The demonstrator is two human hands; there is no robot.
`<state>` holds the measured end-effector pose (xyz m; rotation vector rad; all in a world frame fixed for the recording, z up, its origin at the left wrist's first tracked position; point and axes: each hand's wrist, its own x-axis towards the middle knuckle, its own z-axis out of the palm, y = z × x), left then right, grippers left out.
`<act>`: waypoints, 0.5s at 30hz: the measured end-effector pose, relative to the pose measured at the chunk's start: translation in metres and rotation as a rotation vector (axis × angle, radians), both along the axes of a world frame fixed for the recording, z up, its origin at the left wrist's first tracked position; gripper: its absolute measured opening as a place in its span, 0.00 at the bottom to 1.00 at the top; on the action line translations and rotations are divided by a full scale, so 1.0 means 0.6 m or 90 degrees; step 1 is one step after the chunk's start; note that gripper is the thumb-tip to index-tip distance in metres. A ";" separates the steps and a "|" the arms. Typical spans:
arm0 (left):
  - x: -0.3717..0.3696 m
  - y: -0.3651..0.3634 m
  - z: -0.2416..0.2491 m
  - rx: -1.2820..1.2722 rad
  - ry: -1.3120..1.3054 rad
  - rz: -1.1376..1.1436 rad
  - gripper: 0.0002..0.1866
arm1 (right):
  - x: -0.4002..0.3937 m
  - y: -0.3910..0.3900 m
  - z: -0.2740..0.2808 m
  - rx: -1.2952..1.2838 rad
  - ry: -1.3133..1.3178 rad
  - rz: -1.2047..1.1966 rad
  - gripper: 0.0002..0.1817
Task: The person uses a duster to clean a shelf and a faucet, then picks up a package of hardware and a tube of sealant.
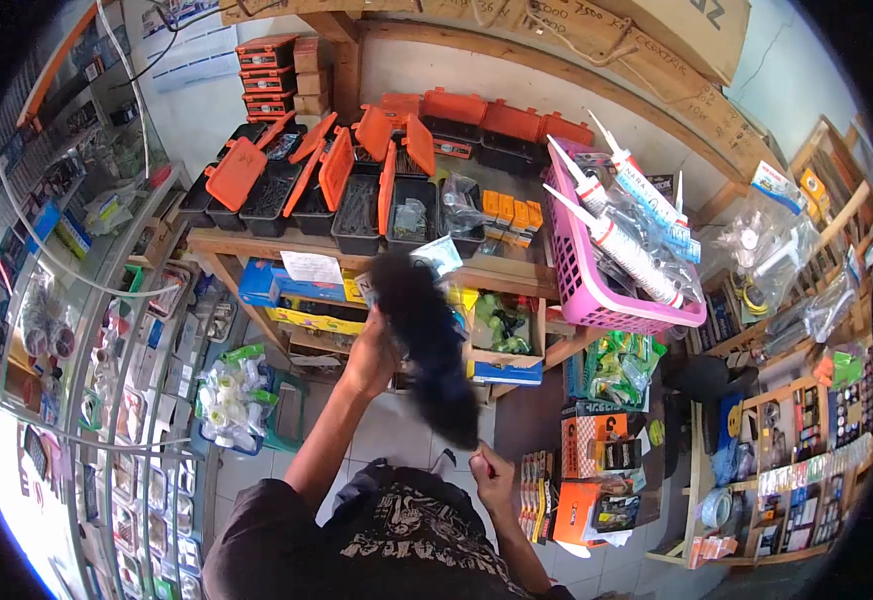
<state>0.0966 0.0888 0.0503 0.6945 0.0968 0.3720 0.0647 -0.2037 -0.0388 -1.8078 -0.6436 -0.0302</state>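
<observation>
A dark, fluffy feather duster [427,350] slants across the middle of the view, blurred by motion. At its lower, narrow end, my right hand [494,478] is closed with the thumb up, around what looks like the handle. Higher up, my left hand [371,352] is against the duster's left side and seems to grip it, its fingers partly hidden behind the bristles. Beyond the duster's top end are black parts boxes [359,218] with orange lids [335,170] raised, filled with screws or similar small hardware.
A pink basket [632,318] of sealant tubes [637,262] stands at the bench's right end. Glass shelving [122,380] runs along the left. Stacked orange boxes [579,512] lie on the right, near a wooden rack [757,470]. Bagged white fittings [235,400] are on the left.
</observation>
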 end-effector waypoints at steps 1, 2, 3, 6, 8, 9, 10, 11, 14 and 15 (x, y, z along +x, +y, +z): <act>-0.003 0.001 0.005 0.000 -0.001 0.000 0.29 | 0.002 0.001 -0.008 -0.003 -0.011 0.009 0.14; -0.009 0.000 0.010 0.006 0.014 -0.003 0.30 | 0.000 -0.001 -0.012 -0.004 -0.011 0.011 0.14; -0.018 -0.002 0.023 0.011 0.031 -0.004 0.30 | -0.005 0.002 0.003 0.049 0.165 0.007 0.15; -0.021 0.008 -0.004 -0.027 0.010 -0.028 0.31 | -0.005 0.002 -0.009 0.049 0.292 0.030 0.20; -0.023 0.015 -0.027 0.047 0.120 0.038 0.30 | -0.006 0.003 -0.024 0.005 0.242 0.048 0.23; -0.046 0.023 -0.047 0.218 0.137 0.009 0.28 | -0.006 0.013 -0.014 -0.003 0.163 0.043 0.23; -0.050 0.024 -0.034 0.217 0.138 0.008 0.28 | -0.007 0.020 -0.002 -0.012 0.086 0.038 0.22; -0.055 0.027 -0.017 0.433 0.256 -0.032 0.27 | -0.006 0.025 0.013 -0.013 0.088 0.037 0.22; -0.065 0.011 -0.020 0.562 0.165 -0.028 0.26 | -0.008 0.040 0.049 0.071 0.347 0.028 0.20; -0.070 0.014 -0.007 0.586 0.210 -0.031 0.26 | -0.010 0.050 0.053 0.026 0.236 0.027 0.19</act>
